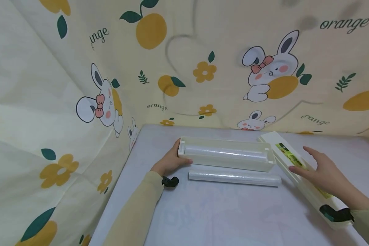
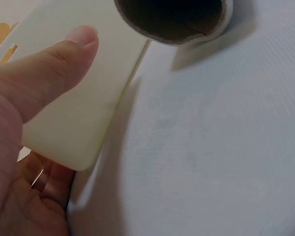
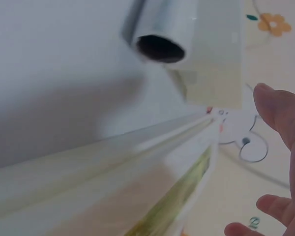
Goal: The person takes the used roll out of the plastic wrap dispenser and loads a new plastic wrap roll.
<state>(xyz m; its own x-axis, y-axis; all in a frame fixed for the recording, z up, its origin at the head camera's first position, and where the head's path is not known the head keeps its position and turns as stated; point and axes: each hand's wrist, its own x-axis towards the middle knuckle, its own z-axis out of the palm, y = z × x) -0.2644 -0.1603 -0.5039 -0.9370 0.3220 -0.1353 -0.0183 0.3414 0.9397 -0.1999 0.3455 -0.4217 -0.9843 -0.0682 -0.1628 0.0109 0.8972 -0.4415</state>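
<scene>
My left hand (image 1: 172, 160) grips the left end of an open white plastic wrap dispenser box (image 1: 224, 165), its thumb on the front wall and fingers behind. Inside lies a roll of clear plastic wrap (image 1: 224, 152). Just in front of the box, a second wrap roll (image 1: 233, 178) lies on the table; the left wrist view shows its hollow cardboard core (image 2: 177, 19). My right hand (image 1: 327, 176) hovers over the long white lid (image 1: 299, 184), thumb and fingers spread with nothing between them. A yellow-green label (image 1: 287, 153) runs along the lid, partly hidden by the hand.
The white table (image 1: 221, 215) meets a cream curtain (image 1: 209, 85) printed with rabbits and oranges at the back and left. The lid slants from the box's right end toward the front right. Black wrist straps (image 1: 170, 182) sit on both wrists.
</scene>
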